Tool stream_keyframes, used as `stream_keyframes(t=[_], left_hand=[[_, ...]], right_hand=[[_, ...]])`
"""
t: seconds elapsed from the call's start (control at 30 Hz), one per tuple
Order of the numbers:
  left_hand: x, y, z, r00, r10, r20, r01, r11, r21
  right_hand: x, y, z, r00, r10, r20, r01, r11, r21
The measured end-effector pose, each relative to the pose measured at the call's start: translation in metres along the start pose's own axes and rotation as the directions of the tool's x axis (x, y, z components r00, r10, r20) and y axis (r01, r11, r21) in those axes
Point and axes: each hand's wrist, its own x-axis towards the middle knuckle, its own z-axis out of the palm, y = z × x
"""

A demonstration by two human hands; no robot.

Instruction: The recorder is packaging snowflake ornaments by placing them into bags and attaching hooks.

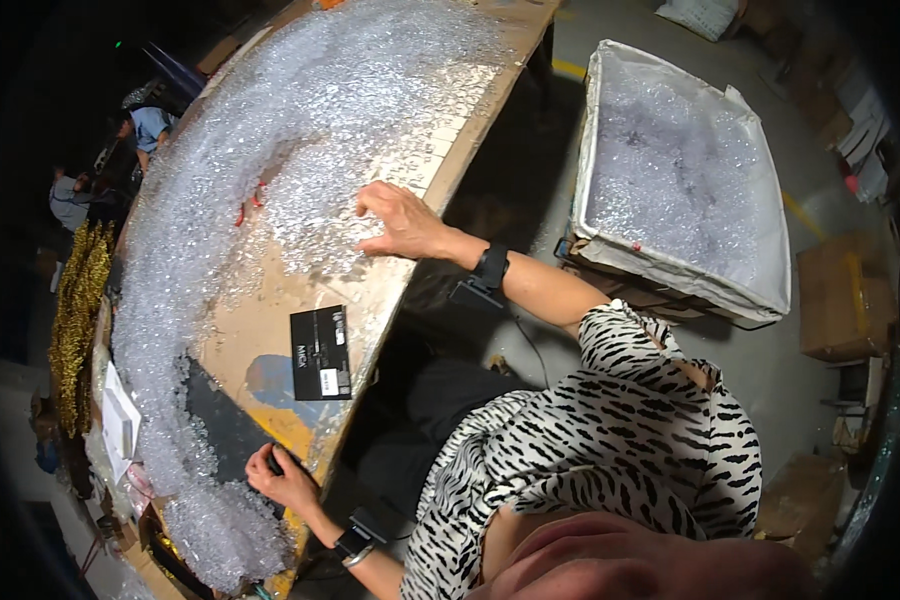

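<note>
Desk (270,330): cardboard-topped, curving from lower left to top centre of the frame, most of its surface heaped with small clear beads (300,110). Right hand (402,222): centre of frame, palm down, fingers spread and curled, fingertips resting on the beads at the desk's near edge; black wristband on the wrist. Left hand (282,478): lower left, loosely curled at the desk edge, fingertips touching a dark patch of the surface beside the bead heap; whether it pinches anything cannot be told. Black card (321,353): flat on bare cardboard between the two hands, apart from both. Red bits (250,205): a few, lying among the beads left of the right hand. Bin (682,175): white-lined, rectangular, upper right on the floor, holding more clear beads, well apart from the desk. Gold trim (75,320): bundled at the left edge of the frame. Cardboard boxes (842,300): right edge. Other people (140,125): upper left, small and dim.
</note>
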Motion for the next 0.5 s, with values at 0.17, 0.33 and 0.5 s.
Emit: stream_keyframes(t=[0.17, 0.33, 0.5], left_hand=[[0.001, -0.001, -0.002, 0.999, -0.029, 0.018, 0.029, 1.0, 0.003], [0.003, 0.003, -0.001, 0.999, -0.036, 0.028, 0.036, 0.999, -0.015], [0.006, 0.008, 0.001, 0.999, -0.025, 0.042, 0.023, 0.999, 0.034]], right_hand=[[0.0, -0.002, 0.006, 0.998, -0.041, -0.056, 0.038, 0.998, -0.046], [0.007, 0.007, 0.001, 0.991, 0.107, 0.078, -0.118, 0.982, 0.146], [0.012, -0.003, 0.008, 0.993, 0.071, 0.094, -0.073, 0.997, 0.019]])
